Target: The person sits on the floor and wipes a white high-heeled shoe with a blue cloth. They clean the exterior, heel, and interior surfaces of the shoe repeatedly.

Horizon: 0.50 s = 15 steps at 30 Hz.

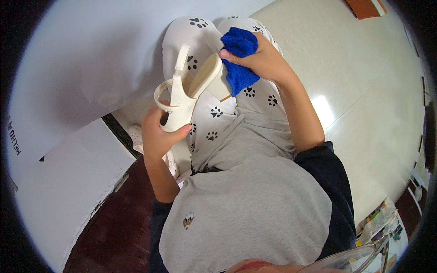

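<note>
A cream heeled sandal (182,114) is held above my lap, tilted with its heel end up and to the right. My left hand (160,131) grips it by the toe, the thumb along the side and the other fingers hidden behind. One strap stands up loose from the shoe, and another strap with small studs loops across the front. In my right hand (254,56) is a bunched blue cloth (242,73), which lies against the block heel (221,85). The right thumb touches the rear edge of the insole; the cloth hides the other fingertips.
White trousers with black paw prints (213,124) cover my legs under the shoe. A white appliance or cabinet panel (75,68) stands at the left. White clogs (136,136) show below my left arm. Pale floor tiles (358,85) lie to the right, with a brown box (365,8) beyond.
</note>
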{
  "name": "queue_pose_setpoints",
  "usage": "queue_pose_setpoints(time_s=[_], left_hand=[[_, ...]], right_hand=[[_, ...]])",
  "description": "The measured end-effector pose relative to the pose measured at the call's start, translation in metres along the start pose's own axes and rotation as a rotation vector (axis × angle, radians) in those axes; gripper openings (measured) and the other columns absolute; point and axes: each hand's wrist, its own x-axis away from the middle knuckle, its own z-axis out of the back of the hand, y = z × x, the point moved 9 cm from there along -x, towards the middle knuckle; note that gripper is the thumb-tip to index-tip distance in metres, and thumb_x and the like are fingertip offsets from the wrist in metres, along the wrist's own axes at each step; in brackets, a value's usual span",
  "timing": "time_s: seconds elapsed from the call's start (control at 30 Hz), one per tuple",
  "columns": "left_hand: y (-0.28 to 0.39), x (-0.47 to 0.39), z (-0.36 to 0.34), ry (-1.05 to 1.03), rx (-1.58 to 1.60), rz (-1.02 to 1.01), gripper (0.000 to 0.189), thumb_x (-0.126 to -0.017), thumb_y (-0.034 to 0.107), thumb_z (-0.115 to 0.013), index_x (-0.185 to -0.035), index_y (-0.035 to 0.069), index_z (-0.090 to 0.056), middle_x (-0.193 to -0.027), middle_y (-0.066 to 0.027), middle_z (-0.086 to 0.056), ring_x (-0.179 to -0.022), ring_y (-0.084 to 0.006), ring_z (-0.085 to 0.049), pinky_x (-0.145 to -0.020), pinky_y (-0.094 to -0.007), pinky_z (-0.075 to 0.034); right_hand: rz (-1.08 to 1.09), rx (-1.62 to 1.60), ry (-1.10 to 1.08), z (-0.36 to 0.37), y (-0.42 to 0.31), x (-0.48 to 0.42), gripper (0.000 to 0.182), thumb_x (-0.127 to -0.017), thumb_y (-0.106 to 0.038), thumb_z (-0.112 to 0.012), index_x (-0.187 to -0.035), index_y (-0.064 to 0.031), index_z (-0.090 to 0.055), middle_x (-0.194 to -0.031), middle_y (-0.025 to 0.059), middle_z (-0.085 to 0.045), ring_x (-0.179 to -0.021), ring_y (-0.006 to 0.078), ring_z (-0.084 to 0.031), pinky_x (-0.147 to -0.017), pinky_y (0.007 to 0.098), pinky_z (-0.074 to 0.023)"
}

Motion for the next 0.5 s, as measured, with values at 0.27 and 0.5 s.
queue_pose_setpoints(time_s=[0.27,0.5], left_hand=[[-0.009,0.002,-0.011,-0.011,0.083,-0.060,0.070,-0.043,0.037,-0.083,-0.102,0.003,-0.065,-0.099,-0.0125,-0.066,-0.093,-0.0266,-0.063,-0.082,-0.0353,-0.048],[-0.026,-0.001,-0.013,-0.042,0.243,0.009,0.070,-0.044,0.034,-0.083,-0.103,0.001,-0.065,-0.100,-0.0109,-0.067,-0.091,-0.0225,-0.064,-0.082,-0.0334,-0.048]], right_hand=[[-0.243,-0.433,-0.404,-0.067,0.043,0.004,0.031,-0.079,-0.023,-0.074,-0.101,-0.0022,-0.066,-0.094,0.0044,-0.068,-0.086,0.0117,-0.063,-0.079,0.0267,-0.0504],[-0.187,-0.613,-0.100,-0.038,0.043,0.009,0.037,-0.075,-0.028,-0.079,-0.101,-0.0052,-0.066,-0.095,0.0039,-0.068,-0.086,0.0130,-0.063,-0.080,0.0272,-0.0501]])
